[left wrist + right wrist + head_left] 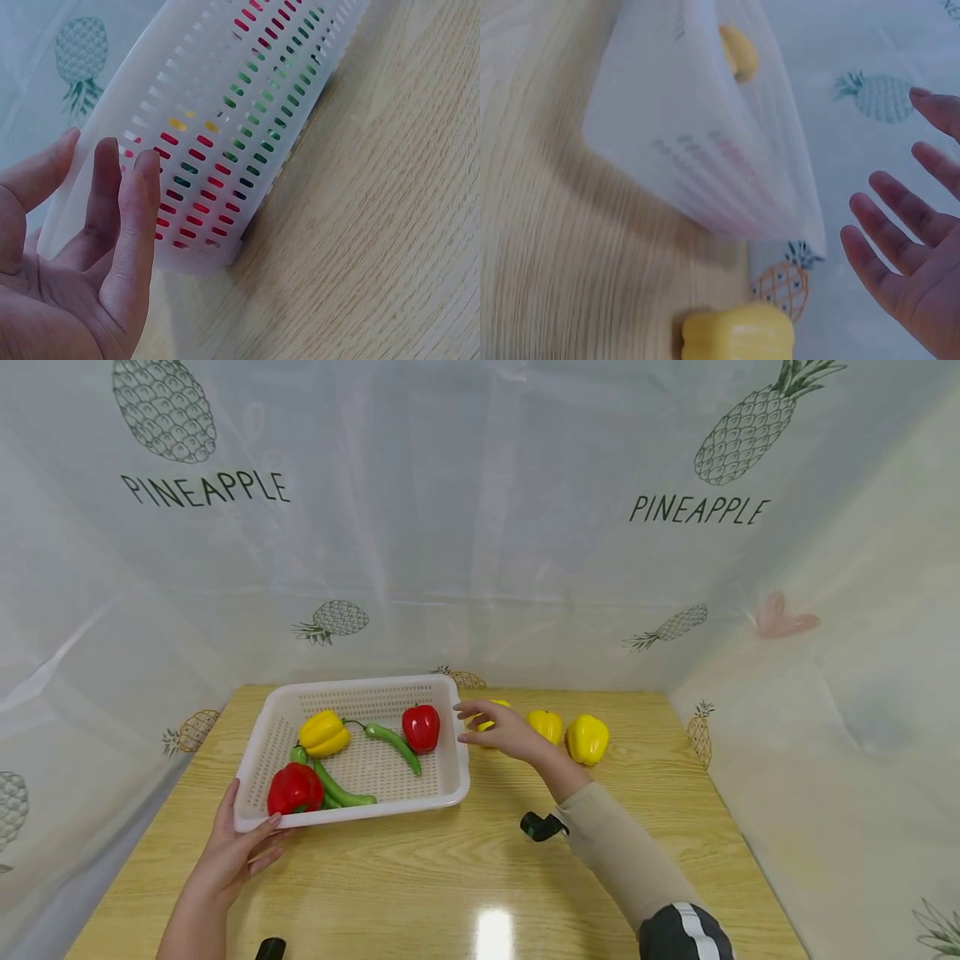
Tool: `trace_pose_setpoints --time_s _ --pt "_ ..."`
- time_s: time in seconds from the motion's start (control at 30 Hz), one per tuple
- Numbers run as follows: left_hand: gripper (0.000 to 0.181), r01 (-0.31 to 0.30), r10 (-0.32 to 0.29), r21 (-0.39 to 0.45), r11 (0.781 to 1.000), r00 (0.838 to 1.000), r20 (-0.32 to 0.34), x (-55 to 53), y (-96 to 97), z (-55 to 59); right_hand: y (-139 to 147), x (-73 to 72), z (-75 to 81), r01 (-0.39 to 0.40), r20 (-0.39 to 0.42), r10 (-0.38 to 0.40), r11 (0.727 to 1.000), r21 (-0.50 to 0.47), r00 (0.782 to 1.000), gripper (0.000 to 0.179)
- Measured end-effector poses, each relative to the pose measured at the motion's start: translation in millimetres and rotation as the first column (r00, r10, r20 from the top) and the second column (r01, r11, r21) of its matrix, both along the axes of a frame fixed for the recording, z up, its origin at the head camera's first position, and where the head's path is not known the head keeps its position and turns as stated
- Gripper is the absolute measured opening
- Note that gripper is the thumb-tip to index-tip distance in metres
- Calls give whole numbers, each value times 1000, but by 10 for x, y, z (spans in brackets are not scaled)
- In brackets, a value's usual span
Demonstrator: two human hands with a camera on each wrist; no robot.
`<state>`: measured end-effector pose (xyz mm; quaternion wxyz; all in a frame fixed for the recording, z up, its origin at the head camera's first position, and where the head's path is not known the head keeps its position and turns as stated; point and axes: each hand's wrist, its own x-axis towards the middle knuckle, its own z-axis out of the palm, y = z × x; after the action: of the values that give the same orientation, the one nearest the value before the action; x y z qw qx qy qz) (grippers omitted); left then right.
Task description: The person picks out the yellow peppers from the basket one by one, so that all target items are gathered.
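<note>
A white perforated plastic basket (360, 685) holds a yellow bell pepper (325, 733), red bell peppers (421, 728) and several long green peppers (393, 748). My left hand (228, 852) grips its near left corner, thumb along the left side and fingers at the front rim. In the left wrist view, fingers (135, 240) lie against the slotted wall. Just off the basket's right side is my right hand (501, 728), fingers spread and holding nothing. Behind it, a yellow bell pepper (495, 703) is partly hidden.
Two more yellow bell peppers (587, 739) (545, 725) lie on the wooden table (420, 877) at the back right, close to my right forearm. A curtain printed with pineapples (480, 543) hangs behind and along both sides of the table.
</note>
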<state>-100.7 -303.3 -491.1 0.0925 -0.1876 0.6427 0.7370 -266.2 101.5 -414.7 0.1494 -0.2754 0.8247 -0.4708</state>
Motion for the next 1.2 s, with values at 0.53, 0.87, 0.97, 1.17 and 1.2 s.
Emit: trace_pose_setpoints --time_s 0.53,0.87,0.97,1.17,1.2 --pt "102 -16 16 -7 1000 1000 12 -2 31 13 -590 28 44 -126 -2 126 991 -33 992 49" --pt "102 -15 15 -19 1000 1000 -4 -14 12 3 -908 -62 -64 -187 14 188 982 -27 982 50" --pt "101 -9 9 -26 1000 1000 -13 -13 23 8 -974 -79 -83 -187 30 187 982 -3 982 50" --pt "100 -16 15 -29 999 999 -28 -4 14 -2 -1131 -141 -90 -195 29 193 978 78 981 50" --pt "100 -18 18 -29 999 999 -31 -4 11 -4 -1156 -157 -89 -198 30 196 977 84 980 49"
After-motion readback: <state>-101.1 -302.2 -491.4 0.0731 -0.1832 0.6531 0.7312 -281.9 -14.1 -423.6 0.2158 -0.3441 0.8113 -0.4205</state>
